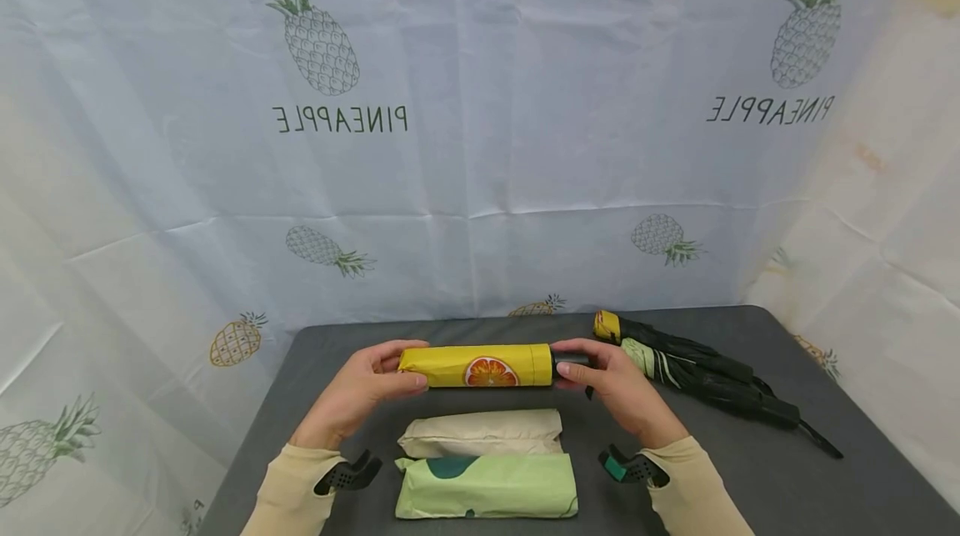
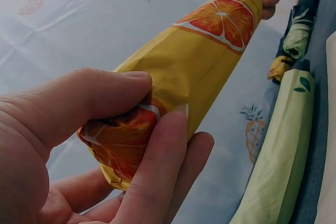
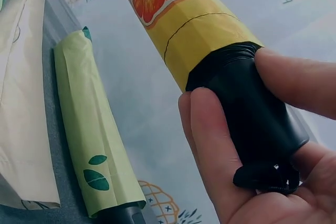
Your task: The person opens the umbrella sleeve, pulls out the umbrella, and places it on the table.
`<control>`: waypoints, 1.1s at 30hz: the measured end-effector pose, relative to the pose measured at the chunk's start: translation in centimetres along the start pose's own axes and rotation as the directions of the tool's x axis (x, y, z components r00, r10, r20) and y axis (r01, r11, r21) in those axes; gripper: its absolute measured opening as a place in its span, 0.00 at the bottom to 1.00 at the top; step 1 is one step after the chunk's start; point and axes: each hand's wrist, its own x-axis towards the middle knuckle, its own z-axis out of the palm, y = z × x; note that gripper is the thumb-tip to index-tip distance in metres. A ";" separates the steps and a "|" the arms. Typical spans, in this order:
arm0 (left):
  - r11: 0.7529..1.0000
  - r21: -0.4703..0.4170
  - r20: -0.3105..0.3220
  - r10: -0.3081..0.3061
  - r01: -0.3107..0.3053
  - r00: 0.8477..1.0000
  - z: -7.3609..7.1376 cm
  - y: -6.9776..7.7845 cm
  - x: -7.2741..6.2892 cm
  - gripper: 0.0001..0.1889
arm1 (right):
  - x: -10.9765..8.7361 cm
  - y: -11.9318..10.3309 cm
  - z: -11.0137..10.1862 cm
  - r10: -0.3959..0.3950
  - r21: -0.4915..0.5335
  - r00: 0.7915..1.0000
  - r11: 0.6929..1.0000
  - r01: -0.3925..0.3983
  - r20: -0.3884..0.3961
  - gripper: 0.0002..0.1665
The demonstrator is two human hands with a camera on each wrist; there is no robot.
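A folded umbrella in a yellow sleeve (image 1: 457,363) with an orange-slice print lies level between both hands, above the dark table. My left hand (image 1: 367,390) holds its gathered closed end, thumb on one side and fingers on the other. My right hand (image 1: 611,382) grips the black handle (image 3: 249,108) that sticks out of the sleeve, and a small black strap (image 3: 268,177) hangs by the palm. In the right wrist view, a pale green sleeved umbrella (image 3: 94,124) with leaf prints and a black handle end lies below; the head view hides it behind the yellow one.
Nearer the body lie a cream sleeve (image 1: 480,433) and a green sleeve (image 1: 487,488), side by side. Two black folded umbrellas (image 1: 705,373), with yellow and green ends, lie at the right of the table (image 1: 750,469). A pineapple-print curtain (image 1: 480,144) hangs behind.
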 end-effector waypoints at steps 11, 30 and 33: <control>1.000 0.009 0.005 -0.005 0.005 1.000 0.2 0.0 0.1 0.38 | 0.0 -0.1 0.2 0.037 0.013 0.998 0.999 -0.037 -0.054 0.33; 1.000 -0.027 0.026 -0.005 0.005 1.000 0.2 0.0 0.1 0.38 | -0.3 0.0 -0.6 0.030 0.049 0.998 0.998 -0.027 -0.060 0.29; 1.000 -0.024 0.026 -0.004 0.005 1.000 0.2 0.0 0.1 0.38 | -0.3 0.0 -0.7 0.035 0.050 0.998 0.998 -0.032 -0.058 0.29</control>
